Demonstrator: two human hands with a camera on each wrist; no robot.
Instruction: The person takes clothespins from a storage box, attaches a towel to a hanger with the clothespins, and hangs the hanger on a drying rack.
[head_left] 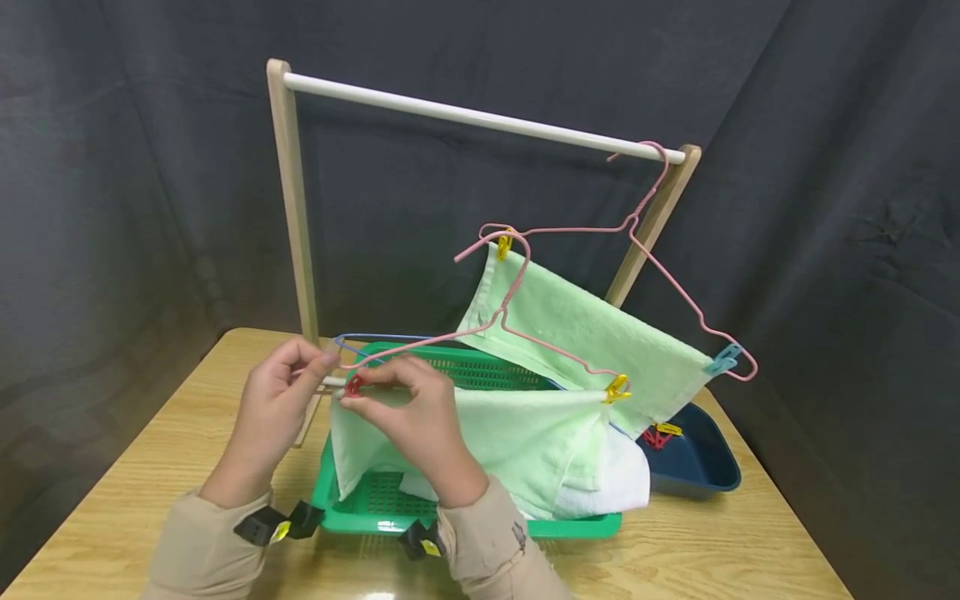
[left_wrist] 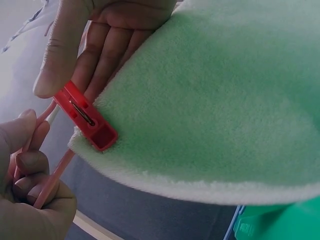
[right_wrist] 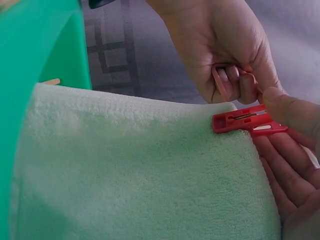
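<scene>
My left hand [head_left: 273, 408] grips the left end of a pink wire hanger [head_left: 427, 340]. Beside it, my right hand [head_left: 423, 421] pinches a red clothespin [left_wrist: 87, 117] between thumb and fingers. The clothespin sits over the corner of a light green towel [right_wrist: 125, 160], against the hanger wire. A yellow clothespin [head_left: 617, 389] fastens the towel's other top corner to the hanger's right end. The towel hangs down over a green basket [head_left: 480, 528]. In the right wrist view, the left hand's fingers [right_wrist: 232, 82] are curled round the wire.
Behind stands a rack with a white bar [head_left: 480, 119]. Another pink hanger [head_left: 667, 267] hangs there, a second green towel [head_left: 577, 321] clipped to it. White cloth [head_left: 622, 475] and a blue hanger [head_left: 382, 337] are at the basket. Right of it, a dark blue tray [head_left: 705, 454] holds clothespins.
</scene>
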